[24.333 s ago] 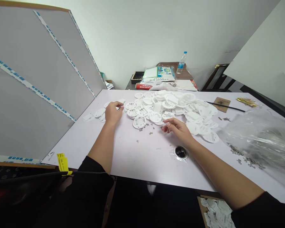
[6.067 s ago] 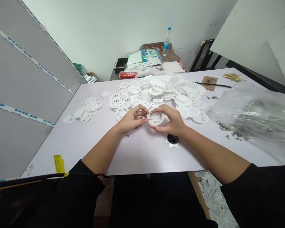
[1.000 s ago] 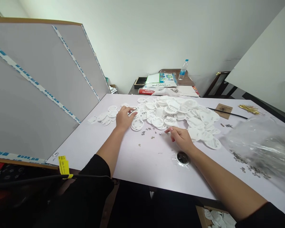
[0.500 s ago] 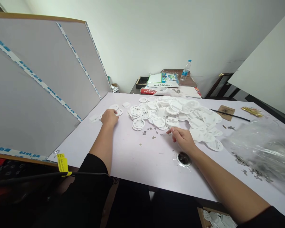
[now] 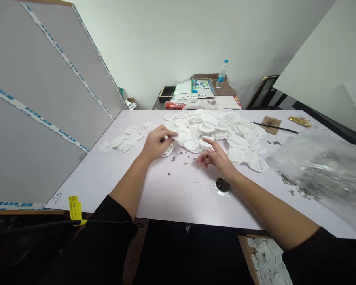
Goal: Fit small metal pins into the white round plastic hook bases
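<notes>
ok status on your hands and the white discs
Left hand at edge of white plastic discs, grip unclear. Right hand open, near small metal parts. Clear plastic bag off right.

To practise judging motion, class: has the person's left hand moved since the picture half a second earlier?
Yes. The left hand now sits further right, nearer the round black grommet in the tabletop, and off the small group of white discs.

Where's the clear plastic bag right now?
In the head view, the clear plastic bag lies at the right end of the table, just right of the white discs, with small metal clips scattered along its near edge.
</notes>
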The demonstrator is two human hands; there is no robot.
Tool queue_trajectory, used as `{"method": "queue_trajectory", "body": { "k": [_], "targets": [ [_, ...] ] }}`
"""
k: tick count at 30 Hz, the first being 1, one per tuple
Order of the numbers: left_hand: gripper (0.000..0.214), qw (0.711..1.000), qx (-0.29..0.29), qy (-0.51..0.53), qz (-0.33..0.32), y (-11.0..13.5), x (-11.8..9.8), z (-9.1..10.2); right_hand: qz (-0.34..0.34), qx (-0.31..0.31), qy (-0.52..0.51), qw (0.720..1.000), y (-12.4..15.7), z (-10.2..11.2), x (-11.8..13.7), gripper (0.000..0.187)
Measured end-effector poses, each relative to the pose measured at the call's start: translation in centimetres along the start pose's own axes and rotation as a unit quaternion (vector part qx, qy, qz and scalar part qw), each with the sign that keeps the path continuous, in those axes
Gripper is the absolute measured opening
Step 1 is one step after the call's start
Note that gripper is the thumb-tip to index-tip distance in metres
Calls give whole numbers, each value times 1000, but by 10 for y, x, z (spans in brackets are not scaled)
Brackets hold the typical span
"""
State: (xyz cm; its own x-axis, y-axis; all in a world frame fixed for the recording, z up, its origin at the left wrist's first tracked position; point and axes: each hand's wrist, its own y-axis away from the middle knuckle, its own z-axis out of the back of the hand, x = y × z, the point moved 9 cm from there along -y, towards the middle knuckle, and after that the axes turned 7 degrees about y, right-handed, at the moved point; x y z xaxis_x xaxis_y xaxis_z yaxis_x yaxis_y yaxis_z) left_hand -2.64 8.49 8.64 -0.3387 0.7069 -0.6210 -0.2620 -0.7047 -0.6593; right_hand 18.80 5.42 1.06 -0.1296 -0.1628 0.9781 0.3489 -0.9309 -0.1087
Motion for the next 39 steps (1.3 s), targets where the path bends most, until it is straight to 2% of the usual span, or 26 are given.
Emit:
{"method": "queue_trajectory", "body": {
  "k": [2, 4, 5, 8, 10, 13, 16, 22, 26, 33, 39],
  "targets": [
    [20, 993, 95, 51, -39, 6, -19, -40, -16, 19, -55, 998, -1, -6, -3, 79],
    [24, 982, 171, 64, -43, 15, -27, -69, -29, -11, -35, 999, -1, -1, -5, 69],
    [25, 979, 188, 65, -35, 18, -28, -77, -33, -32, -5, 999, -1, 3, -6, 63],
    [25, 985, 164, 46, 30, 19, -16, -79, -31, -111, 66, 991, 0, 23, -5, 50],
    [22, 985, 146, -10, 87, 20, -2, -77, -30, -154, 85, 984, 0, 35, -4, 46],
    [19, 967, 173, -112, 147, 26, 12, -83, -33, -191, 103, 976, 0, 47, -5, 45],
    [18, 955, 199, -142, 169, 31, 15, -94, -31, -222, 102, 969, -2, 57, -8, 46],
    [23, 942, 229, -186, 158, 35, 10, -114, -19, -268, 67, 961, -7, 72, -14, 44],
    [26, 939, 226, -217, 146, 31, 5, -122, -12, -281, 33, 959, -9, 75, -16, 41],
    [25, 924, 255, -280, 43, 24, -13, -148, 5, -300, 17, 954, -9, 83, -16, 38],
    [21, 912, 276, -303, 30, 28, -9, -152, 6, -295, 2, 955, -10, 85, -16, 38]
  ]
}}
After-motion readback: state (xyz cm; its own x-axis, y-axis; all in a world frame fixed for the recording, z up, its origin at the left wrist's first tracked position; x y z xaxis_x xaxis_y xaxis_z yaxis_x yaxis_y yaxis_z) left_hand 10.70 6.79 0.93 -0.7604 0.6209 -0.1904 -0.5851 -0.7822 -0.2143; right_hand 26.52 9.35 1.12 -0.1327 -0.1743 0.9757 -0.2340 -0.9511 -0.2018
